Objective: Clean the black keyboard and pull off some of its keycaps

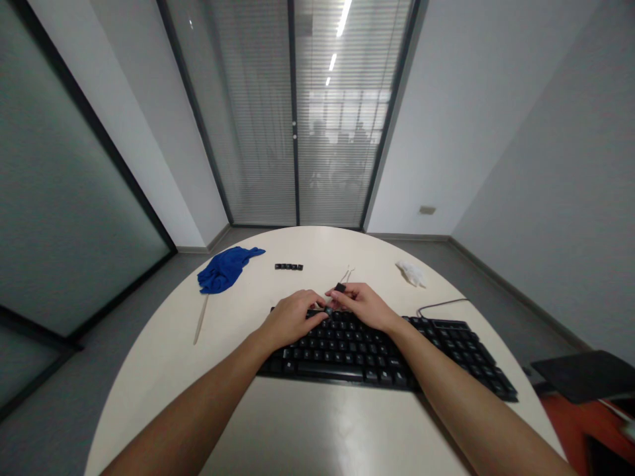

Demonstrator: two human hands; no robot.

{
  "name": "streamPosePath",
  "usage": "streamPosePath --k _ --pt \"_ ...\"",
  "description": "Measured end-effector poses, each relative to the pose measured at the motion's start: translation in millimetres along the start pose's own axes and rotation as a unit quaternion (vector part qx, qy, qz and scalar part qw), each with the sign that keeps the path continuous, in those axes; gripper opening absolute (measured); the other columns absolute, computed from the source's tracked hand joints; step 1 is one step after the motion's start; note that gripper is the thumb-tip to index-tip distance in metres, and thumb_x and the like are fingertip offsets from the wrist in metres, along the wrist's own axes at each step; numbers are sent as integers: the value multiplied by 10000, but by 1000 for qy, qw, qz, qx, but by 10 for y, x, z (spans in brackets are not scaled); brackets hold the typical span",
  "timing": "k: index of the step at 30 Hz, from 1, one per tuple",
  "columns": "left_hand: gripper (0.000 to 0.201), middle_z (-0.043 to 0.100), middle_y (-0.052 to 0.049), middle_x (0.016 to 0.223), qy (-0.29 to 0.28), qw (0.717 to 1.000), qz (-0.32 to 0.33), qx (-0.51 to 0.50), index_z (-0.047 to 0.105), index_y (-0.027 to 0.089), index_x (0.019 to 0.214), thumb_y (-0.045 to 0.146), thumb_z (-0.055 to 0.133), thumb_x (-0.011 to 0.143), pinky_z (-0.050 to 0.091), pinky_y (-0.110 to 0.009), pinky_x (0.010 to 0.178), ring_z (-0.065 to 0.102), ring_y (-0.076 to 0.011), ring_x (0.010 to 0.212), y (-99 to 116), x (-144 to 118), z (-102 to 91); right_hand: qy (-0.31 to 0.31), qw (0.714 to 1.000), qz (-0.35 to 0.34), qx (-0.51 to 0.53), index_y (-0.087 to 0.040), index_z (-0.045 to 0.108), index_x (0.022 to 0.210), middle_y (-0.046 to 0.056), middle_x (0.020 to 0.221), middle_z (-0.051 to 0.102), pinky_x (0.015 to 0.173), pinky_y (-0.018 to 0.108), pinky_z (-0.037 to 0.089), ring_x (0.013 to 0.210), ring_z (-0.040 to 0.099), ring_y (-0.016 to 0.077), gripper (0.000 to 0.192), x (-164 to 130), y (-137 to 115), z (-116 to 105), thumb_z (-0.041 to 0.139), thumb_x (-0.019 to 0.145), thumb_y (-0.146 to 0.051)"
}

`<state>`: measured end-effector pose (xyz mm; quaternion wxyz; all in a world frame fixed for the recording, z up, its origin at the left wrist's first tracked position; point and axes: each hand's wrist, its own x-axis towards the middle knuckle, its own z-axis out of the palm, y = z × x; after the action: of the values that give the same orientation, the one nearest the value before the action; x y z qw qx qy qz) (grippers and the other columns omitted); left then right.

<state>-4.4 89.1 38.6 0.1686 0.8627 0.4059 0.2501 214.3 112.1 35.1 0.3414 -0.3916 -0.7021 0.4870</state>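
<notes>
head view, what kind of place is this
Probably a small office meeting room: a round table bearing a black computer keyboard, a glass partition with horizontal blinds, and grey floor with plain white walls.

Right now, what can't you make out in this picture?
All in the head view:
- Key legends on the keyboard: too small to read.
- Keys beneath the left hand and right hand: covered by them.
- Small black piece at the right fingertips: too small to identify.
- Dark object at right: cut off by the edge.

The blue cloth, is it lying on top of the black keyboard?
No, the crumpled blue cloth lies on the round white table, well apart from the black keyboard.
</notes>
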Motion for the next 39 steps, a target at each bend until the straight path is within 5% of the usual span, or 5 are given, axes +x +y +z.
streamPosePath --k 8,16,29,36,39 --pt "180 657 -25 1081 14 996 65 55 612 242 1119 204 586 945 488 -325 891 605 -196 1020 17 -22 15 -10 999 14 30 -124 722 1031 66 848 755 751 311 533 761 681 180 495 23 50 -22 645 856 -580" --pt "205 653 -30 1072 -3 996 59 69 637 253 1157 223 560 969 500 -323 880 603 -198 1025 17 -23 6 4 1000 6 19 -146 610 1220 -11 677 674 682 283 495 669 637 153 534 10 46 -29 652 863 -541" --pt "176 666 -13 1152 -5 994 93 53 638 256 1139 258 551 986 494 -317 925 615 -185 1073 26 -34 -5 -15 1000 -18 9 -168 568 1057 -17 689 630 644 272 472 658 606 142 406 -19 -82 3 631 883 -530" --pt "146 688 -8 1051 28 1000 -10 -7 646 243 1075 243 576 947 500 -291 851 646 -172 939 17 -6 2 118 989 -77 -37 -184 623 964 56 887 676 838 340 491 867 636 197 381 30 37 -58 568 921 -559" --pt "143 697 8 958 56 996 -60 -18 654 246 1053 247 606 918 497 -277 789 649 -162 839 -26 7 32 125 983 -108 -86 -192 657 937 74 984 671 941 353 454 980 615 210 397 31 31 -58 477 975 -544"
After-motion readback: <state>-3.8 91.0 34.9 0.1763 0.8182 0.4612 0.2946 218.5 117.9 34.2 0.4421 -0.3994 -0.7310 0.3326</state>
